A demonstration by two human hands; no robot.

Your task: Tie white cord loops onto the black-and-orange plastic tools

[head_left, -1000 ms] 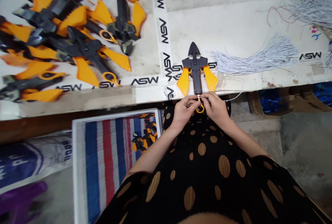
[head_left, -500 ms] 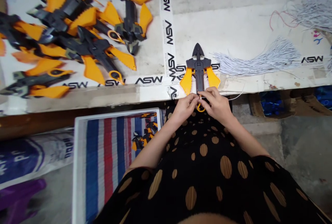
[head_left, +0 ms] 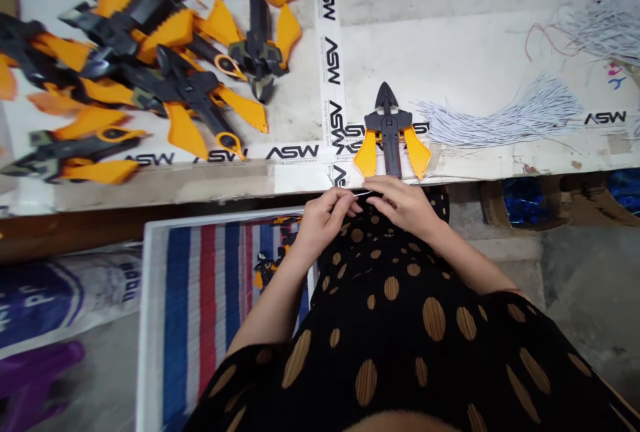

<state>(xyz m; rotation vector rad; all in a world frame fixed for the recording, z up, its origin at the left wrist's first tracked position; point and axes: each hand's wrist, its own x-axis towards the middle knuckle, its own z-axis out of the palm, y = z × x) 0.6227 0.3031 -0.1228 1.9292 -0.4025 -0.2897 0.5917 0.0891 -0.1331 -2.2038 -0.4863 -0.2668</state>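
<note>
A black toy plane [head_left: 389, 132] with orange wings lies at the table's front edge, nose pointing away from me. My left hand [head_left: 326, 222] is just left of its tail, thumb and forefinger pinching a thin white tie [head_left: 364, 193]. That tie runs across to my right hand [head_left: 407, 205], whose fingers are bent over the tail end of the toy plane. The orange ring at the tail is hidden by this hand, and what its fingertips grip does not show. A bundle of white ties [head_left: 505, 119] lies right of the toy plane.
Many similar toy planes [head_left: 185, 85] are heaped on the table's left. Another pile of white ties [head_left: 600, 35] is at the far right. Below the edge stand a white-rimmed bin [head_left: 150, 299] with striped lining and a cardboard box [head_left: 493, 202] holding shiny blue pieces.
My left hand has moved left and slightly down from the tail, drawing the white tie sideways. My right hand has shifted over the orange ring, which showed before. The toy plane stays in place.
</note>
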